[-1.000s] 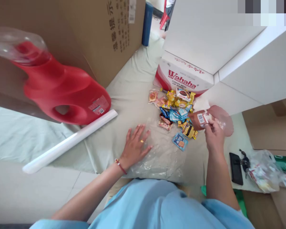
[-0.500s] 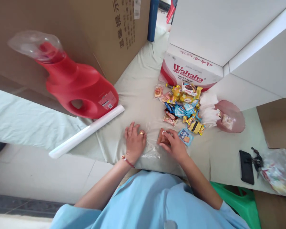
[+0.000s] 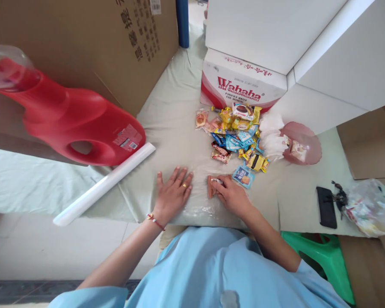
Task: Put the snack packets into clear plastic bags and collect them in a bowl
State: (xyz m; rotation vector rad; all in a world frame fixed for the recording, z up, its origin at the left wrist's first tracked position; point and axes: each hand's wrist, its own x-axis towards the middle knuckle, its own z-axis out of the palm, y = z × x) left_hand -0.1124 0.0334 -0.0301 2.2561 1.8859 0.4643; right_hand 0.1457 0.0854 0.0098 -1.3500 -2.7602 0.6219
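Head view: left hand (image 3: 172, 193) spread flat on clear plastic bag (image 3: 197, 208); right hand (image 3: 231, 197) pinches brown snack packet (image 3: 210, 187), long axis pointing away, between both hands

Left hand (image 3: 173, 194): palm down, flat, fingers spread and pointing forward, thumb out to the side. Left forearm (image 3: 125, 256) bare, runs diagonally in from lower left, wrist straight. Right hand (image 3: 232, 196): palm down, fingers curled, tips pinched toward the left hand, the two hands near but apart. Right forearm (image 3: 269, 241) bare, comes in from lower right, elbow bent.
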